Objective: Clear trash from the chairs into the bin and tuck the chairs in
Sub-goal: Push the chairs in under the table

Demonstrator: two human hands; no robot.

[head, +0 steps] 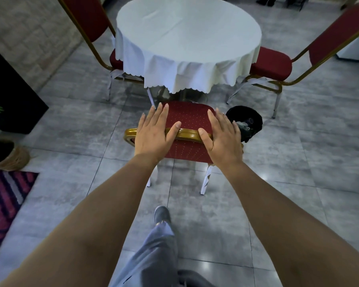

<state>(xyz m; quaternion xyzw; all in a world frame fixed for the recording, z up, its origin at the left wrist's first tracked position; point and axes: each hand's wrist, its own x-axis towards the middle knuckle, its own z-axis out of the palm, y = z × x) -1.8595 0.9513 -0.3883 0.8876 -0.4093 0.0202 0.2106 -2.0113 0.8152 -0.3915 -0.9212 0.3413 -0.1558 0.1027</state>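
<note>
Both forearms are bare to the frame's edge, with no sleeves, watch or rings showing on the left hand (153, 133) or right hand (222, 135). At 6 o'clock, loose grey-blue trousers (153, 251) cover a leg ending in a grey shoe (162, 214).
</note>
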